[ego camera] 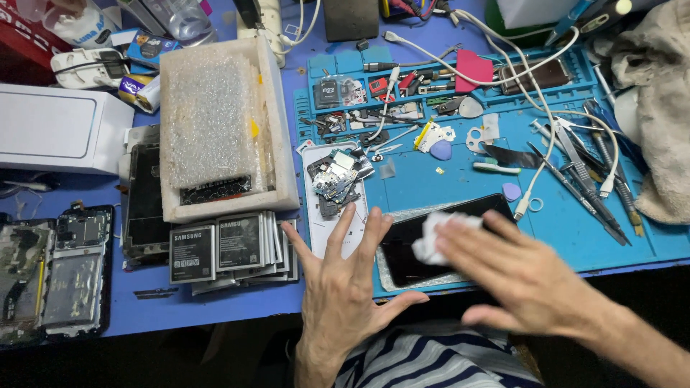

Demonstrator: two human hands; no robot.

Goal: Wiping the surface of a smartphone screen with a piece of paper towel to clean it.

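Note:
A black phone screen [402, 251] lies flat near the front edge of the blue repair mat [445, 187]. My right hand [517, 273] presses a small white wipe [435, 233] onto the glass with flat fingers. My left hand [345, 287] rests with fingers spread at the phone's left end, touching its edge and the white tray [320, 230] beside it. Neither hand grips anything.
Stacked phone batteries [230, 248] sit left of my left hand, below a foam box [223, 129] with bubble wrap. Opened phones [57, 280] lie far left. Tweezers and screwdrivers [582, 179], cables and small parts crowd the mat; a cloth [654, 108] lies at right.

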